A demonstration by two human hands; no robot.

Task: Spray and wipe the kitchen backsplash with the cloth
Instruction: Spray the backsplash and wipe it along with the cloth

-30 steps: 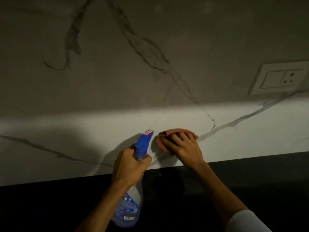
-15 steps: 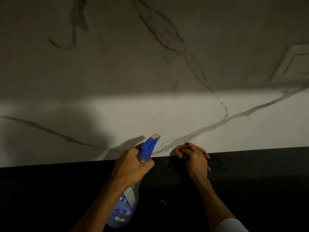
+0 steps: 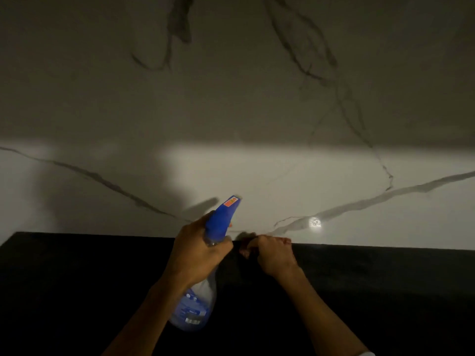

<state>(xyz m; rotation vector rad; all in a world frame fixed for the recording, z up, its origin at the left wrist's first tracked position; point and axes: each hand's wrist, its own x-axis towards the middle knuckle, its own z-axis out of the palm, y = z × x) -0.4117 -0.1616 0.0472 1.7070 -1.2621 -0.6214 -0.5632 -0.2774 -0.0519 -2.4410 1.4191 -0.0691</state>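
The backsplash point(image 3: 231, 111) is white marble with dark veins, lit in a band along its lower part. My left hand point(image 3: 195, 253) grips a clear spray bottle point(image 3: 196, 307) by its blue trigger head point(image 3: 223, 218), nozzle aimed at the wall. My right hand point(image 3: 273, 256) is closed over a bunched reddish cloth point(image 3: 245, 250) at the seam where the wall meets the counter. Most of the cloth is hidden under the fingers. A small bright wet glint point(image 3: 314, 222) shows on the wall right of that hand.
A black countertop point(image 3: 385, 291) runs along the bottom, with its left end point(image 3: 15, 233) visible. A dark shadow falls across the upper wall.
My right hand slid the cloth down the wall to the counter seam and bunched it. The view shifted left, so the wall socket has left the frame. The bottle stayed roughly in place.
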